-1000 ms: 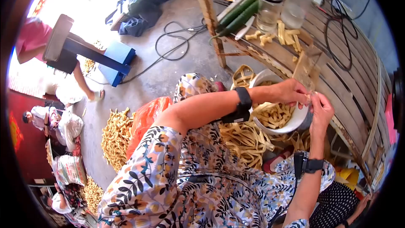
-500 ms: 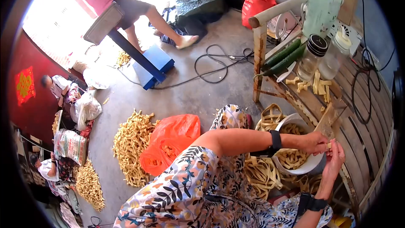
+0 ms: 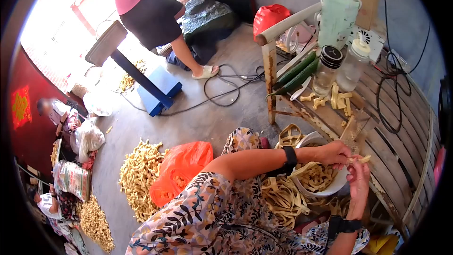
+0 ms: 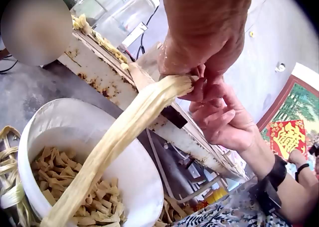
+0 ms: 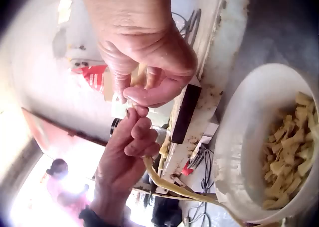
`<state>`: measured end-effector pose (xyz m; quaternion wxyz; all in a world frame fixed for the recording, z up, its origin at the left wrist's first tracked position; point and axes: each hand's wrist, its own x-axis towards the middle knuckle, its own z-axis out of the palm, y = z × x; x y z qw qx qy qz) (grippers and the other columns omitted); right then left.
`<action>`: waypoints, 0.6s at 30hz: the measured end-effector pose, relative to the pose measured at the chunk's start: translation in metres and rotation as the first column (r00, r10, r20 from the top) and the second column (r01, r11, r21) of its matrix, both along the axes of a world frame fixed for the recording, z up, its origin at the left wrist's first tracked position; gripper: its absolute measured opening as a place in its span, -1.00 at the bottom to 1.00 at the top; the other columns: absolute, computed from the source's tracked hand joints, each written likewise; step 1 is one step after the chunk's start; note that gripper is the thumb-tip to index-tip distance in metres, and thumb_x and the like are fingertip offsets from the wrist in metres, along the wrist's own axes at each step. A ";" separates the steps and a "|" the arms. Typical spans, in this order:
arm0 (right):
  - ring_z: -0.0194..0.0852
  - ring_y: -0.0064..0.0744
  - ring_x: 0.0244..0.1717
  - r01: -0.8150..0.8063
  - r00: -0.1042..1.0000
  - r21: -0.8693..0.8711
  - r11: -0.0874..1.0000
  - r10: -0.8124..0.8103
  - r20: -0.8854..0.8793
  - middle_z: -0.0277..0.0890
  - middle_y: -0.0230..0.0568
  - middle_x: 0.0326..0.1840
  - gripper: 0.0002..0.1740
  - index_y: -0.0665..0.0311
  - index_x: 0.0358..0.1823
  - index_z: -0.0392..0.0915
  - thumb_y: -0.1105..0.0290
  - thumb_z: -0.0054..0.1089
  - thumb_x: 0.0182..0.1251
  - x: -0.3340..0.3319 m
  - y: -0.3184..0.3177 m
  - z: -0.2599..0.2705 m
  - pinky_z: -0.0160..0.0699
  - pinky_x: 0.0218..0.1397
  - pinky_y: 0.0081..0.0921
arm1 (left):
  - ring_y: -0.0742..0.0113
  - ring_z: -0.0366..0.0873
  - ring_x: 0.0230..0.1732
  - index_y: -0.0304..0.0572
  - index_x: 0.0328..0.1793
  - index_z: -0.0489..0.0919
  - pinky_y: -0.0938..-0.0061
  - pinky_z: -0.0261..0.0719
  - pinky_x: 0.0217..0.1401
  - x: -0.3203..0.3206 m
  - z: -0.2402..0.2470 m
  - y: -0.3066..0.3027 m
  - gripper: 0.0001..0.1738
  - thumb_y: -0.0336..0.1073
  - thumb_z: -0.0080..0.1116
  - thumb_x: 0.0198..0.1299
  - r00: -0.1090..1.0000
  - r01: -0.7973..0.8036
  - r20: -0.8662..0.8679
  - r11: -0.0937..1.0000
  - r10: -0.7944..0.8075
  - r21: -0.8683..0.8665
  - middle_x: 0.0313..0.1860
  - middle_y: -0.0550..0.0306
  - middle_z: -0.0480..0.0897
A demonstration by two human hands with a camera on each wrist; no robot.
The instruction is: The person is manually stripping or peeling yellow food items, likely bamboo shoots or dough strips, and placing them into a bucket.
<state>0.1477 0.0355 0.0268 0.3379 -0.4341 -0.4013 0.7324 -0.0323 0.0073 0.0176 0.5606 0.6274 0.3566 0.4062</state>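
Both hands meet over the edge of a wooden slatted bench, beside a white bucket (image 3: 340, 183). My left hand (image 3: 334, 154) pinches a pale yellow tofu skin strip (image 4: 112, 132), whose long tail hangs down in front of the bucket in the left wrist view. Opposite it, my right hand (image 3: 358, 184) pinches the strip's short end between thumb and fingers; in the head view a bit of that end (image 3: 362, 159) sticks out above the fingers. The fingertips of both hands nearly touch in the right wrist view. Short knotted pieces (image 5: 291, 157) fill the bucket's lower part.
More long strips (image 3: 283, 200) lie beside the bucket. On the bench (image 3: 401, 160) stand bottles (image 3: 328, 71), cucumbers (image 3: 297, 73) and several pieces. A red plastic bag (image 3: 181, 170) and a yellow heap (image 3: 139, 179) lie on the floor, with a blue scale (image 3: 160, 89) and people beyond.
The head view has swung and shifted. The hands stay together above the bucket's side, and a strip end now shows beyond the right fingers. A person in pink has stepped near the scale.
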 end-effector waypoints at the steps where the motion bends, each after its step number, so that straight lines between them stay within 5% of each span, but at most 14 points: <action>1: 0.24 -0.76 -0.55 -0.032 0.999 0.019 0.999 0.031 0.028 0.37 -0.45 -0.49 -0.79 0.23 -0.19 0.42 0.42 0.17 0.14 0.000 0.000 -0.001 0.09 -0.67 -0.85 | 0.58 0.40 -0.62 -0.32 -0.41 0.52 0.68 0.37 -0.58 0.000 0.002 0.000 -0.81 -0.38 -0.07 0.16 0.999 0.038 0.036 0.998 -0.036 -0.050 -0.61 0.25 0.51; 6: 0.19 -0.72 -0.70 -0.003 0.998 0.193 0.981 -0.008 0.059 0.38 -0.38 -0.61 -0.89 0.36 -0.34 0.46 0.51 0.16 0.10 -0.001 -0.002 0.002 0.10 -0.70 -0.77 | 0.60 0.28 -0.66 -0.37 -0.39 0.51 0.69 0.20 -0.66 -0.005 -0.002 0.004 -0.80 -0.36 -0.03 0.17 0.945 0.227 0.315 0.872 -0.090 -0.434 -0.60 0.27 0.46; 12: 0.20 -0.72 -0.68 -0.002 1.000 0.156 0.988 0.004 -0.016 0.37 -0.39 -0.60 -0.86 0.36 -0.30 0.46 0.53 0.16 0.08 0.002 -0.001 0.008 0.11 -0.69 -0.79 | 0.61 0.26 -0.63 -0.39 -0.28 0.50 0.73 0.19 -0.61 -0.008 -0.006 0.010 -0.78 -0.31 0.00 0.19 0.858 0.404 0.488 0.794 -0.157 -0.455 -0.56 0.29 0.44; 18: 0.16 -0.75 -0.67 0.001 0.997 0.109 0.994 0.008 -0.078 0.30 -0.46 -0.62 -0.88 0.29 -0.31 0.46 0.53 0.13 0.09 0.001 -0.006 0.010 0.08 -0.68 -0.80 | 0.53 0.45 -0.51 -0.30 -0.19 0.43 0.64 0.36 -0.50 -0.013 0.022 -0.015 -0.78 -0.32 0.10 0.12 1.000 0.010 -0.005 0.973 -0.012 -0.232 -0.49 0.19 0.52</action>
